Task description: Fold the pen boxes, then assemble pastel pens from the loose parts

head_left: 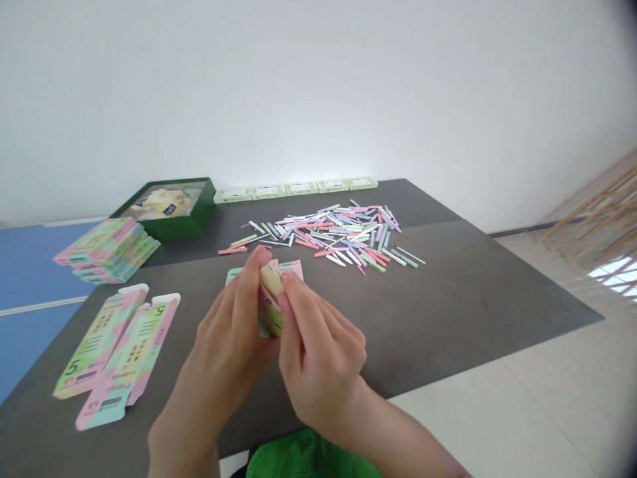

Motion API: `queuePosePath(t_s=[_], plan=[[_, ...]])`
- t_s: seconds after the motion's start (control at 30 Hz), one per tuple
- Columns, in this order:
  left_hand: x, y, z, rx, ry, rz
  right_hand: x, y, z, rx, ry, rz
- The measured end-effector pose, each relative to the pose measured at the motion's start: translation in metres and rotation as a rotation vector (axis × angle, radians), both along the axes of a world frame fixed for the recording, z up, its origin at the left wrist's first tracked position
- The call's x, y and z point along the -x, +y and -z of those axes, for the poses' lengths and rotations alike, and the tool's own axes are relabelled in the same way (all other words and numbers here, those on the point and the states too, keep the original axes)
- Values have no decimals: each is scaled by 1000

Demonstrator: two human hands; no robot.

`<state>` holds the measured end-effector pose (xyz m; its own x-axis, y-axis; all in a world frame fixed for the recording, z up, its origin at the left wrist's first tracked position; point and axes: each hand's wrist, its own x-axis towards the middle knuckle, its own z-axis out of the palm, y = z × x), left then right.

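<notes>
Both hands meet over the front of the dark table around a small pastel cardboard box. My left hand wraps its left side, the fingers curled round it. On the right, my right hand pinches the box near its pale top end with thumb and index finger. My fingers cover much of the box, and its contents are not visible. Just beyond the hands, pastel printed card shows partly. To the left lie flat unfolded pastel cartons marked with a 5.
Many coloured pens lie heaped in the middle of the table. Several pale green boxes line the wall. At the back left stands a green open box with packets inside, beside stacked pastel cartons.
</notes>
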<state>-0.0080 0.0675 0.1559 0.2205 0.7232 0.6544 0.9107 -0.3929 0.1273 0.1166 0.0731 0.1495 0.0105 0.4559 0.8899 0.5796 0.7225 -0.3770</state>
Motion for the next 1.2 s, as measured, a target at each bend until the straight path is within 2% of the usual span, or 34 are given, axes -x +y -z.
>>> queuePosePath(t_s=[0.23,0.53,0.67,0.73,0.8,0.9,0.97,1.07,1.2], plan=[[0,-1,-5,31,-43,37,-5,-7,4,-4,-53,-63],[1,-4,-7,31,-35,16,3,-23,12,14,-191,23],[-1,-2,-8,69,-54,12,2,-25,8,34,-177,49],[-1,0,-9,49,-57,-12,-3,-21,1,61,-156,-66],[2,1,-10,41,-90,-35,-11,-11,-8,156,-67,-312],[9,1,-9,68,-145,-19,-21,10,-19,525,251,-744],[13,0,-8,76,-131,7,-24,24,-22,822,490,-941],[17,-3,-8,23,-65,3,-23,37,-22,1095,687,-1112],[18,-7,-9,-5,36,14,-14,36,-22,1205,777,-1142]])
